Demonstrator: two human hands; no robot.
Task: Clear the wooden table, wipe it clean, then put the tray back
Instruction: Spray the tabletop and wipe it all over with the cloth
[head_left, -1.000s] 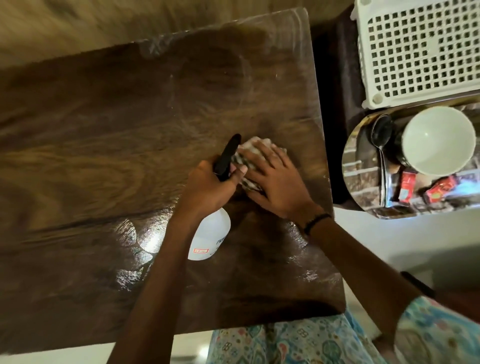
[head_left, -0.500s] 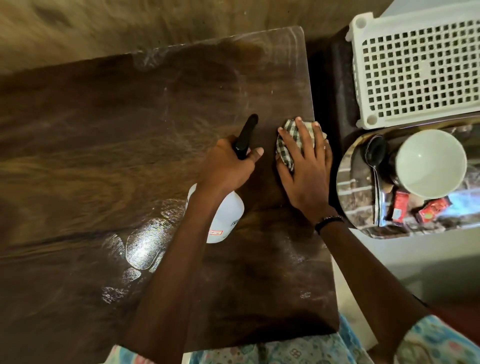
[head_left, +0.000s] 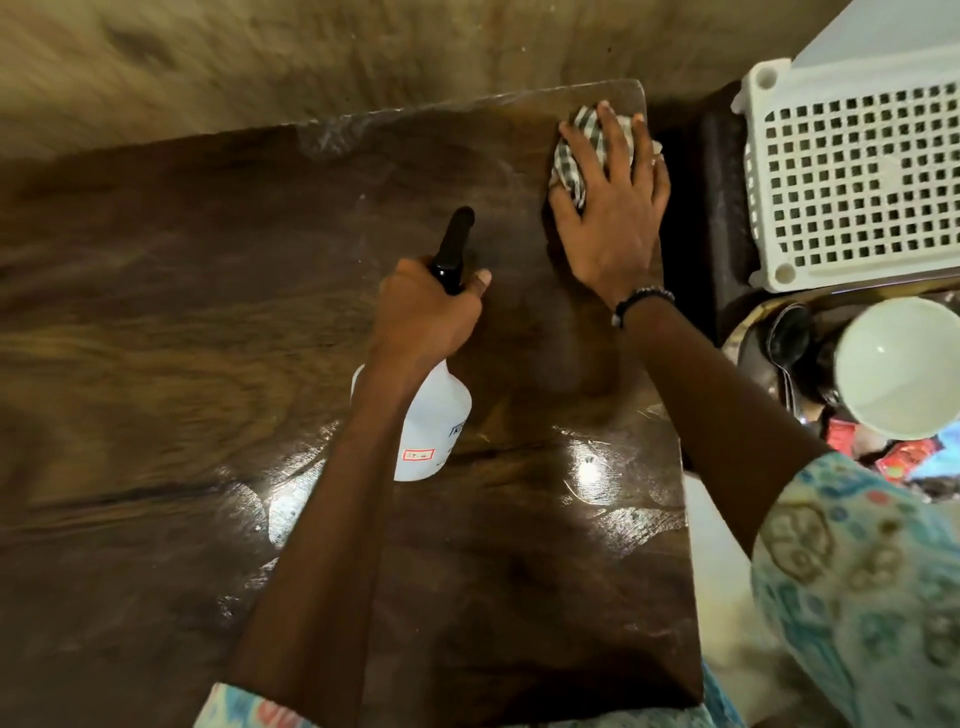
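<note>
The right hand (head_left: 613, 218) lies flat, fingers (head_left: 608, 137) spread, pressing a checked cloth (head_left: 571, 156) mostly hidden beneath them at the wooden table's (head_left: 182, 312) far right corner. The left hand (head_left: 426, 317) curls around a spray bottle (head_left: 431, 426), covering its neck. The tray (head_left: 737, 343) sits off the table to the right, cut off by the frame.

Tray (head_left: 748, 338) — cut off by the right edge, largely covered by the bowl (head_left: 898, 366). Spray bottle (head_left: 436, 415) label print too small to read. Checked cloth (head_left: 571, 156) mostly hidden under the right hand (head_left: 613, 208).
</note>
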